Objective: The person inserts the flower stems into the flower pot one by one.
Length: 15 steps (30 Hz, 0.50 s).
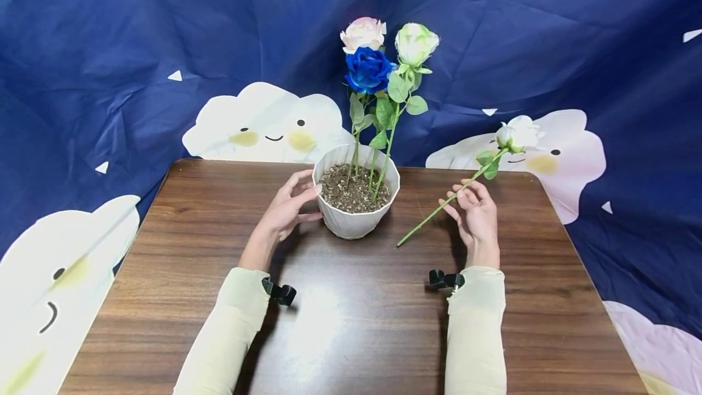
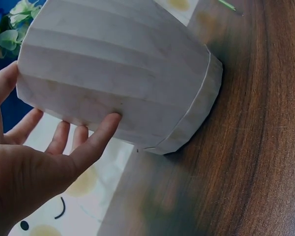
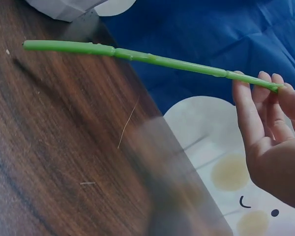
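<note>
A white faceted flower pot (image 1: 351, 224) stands on the table, filled with dark soil (image 1: 348, 197). Upright in that soil are a blue rose (image 1: 368, 70), a pale pink rose (image 1: 363, 34) and a green-white rose (image 1: 417, 44). My left hand (image 1: 285, 209) touches the pot's left side, fingers spread along its wall and thumb at the rim. Right of the pot, my right hand (image 1: 477, 215) pinches a white rose (image 1: 518, 135) partway along its stem. The rose is tilted, bloom to the upper right. In the right wrist view its bare green stem (image 3: 167, 62) extends past the fingertips.
The brown wooden table (image 1: 362, 328) ends just behind the pot. Behind it hangs a blue cloth (image 1: 137, 47) printed with smiling clouds. A black wrist mount (image 1: 280, 292) sits on the left sleeve, another mount (image 1: 445, 279) on the right.
</note>
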Available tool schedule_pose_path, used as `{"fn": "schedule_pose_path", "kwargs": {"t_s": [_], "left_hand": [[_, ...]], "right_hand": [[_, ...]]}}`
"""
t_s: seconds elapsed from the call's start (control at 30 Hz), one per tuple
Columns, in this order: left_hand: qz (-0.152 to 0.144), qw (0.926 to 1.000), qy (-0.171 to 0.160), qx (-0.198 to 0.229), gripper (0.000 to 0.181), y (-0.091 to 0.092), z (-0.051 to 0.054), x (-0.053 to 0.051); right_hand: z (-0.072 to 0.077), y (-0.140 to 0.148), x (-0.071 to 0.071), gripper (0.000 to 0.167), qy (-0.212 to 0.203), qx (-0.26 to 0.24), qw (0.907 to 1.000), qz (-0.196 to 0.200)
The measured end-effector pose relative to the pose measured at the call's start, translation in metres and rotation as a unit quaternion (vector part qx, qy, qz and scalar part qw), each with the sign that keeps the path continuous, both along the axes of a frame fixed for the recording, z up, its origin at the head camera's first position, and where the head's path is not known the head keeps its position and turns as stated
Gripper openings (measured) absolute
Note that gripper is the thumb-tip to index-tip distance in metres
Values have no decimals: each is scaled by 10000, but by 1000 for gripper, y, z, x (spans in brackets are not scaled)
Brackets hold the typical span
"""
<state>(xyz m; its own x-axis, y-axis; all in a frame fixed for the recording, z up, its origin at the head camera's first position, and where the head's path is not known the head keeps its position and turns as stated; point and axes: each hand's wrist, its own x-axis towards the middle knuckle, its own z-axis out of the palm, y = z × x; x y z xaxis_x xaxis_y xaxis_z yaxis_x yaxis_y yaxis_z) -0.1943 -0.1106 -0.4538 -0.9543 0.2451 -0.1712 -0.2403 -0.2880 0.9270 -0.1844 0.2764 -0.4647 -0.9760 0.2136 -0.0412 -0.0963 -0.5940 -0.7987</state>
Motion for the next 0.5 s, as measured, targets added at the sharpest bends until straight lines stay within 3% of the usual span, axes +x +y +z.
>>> {"fn": "schedule_pose_path", "kwargs": {"t_s": [0.23,0.5], "left_hand": [[10,10000,34,-13,56,0,-1,0],[-32,10000,49,-7,57,0,0,1]], "right_hand": [[6,-4,-2,20,229,17,9997,-66],[15,-10,-2,18,585,-372,9976,-69]]}}
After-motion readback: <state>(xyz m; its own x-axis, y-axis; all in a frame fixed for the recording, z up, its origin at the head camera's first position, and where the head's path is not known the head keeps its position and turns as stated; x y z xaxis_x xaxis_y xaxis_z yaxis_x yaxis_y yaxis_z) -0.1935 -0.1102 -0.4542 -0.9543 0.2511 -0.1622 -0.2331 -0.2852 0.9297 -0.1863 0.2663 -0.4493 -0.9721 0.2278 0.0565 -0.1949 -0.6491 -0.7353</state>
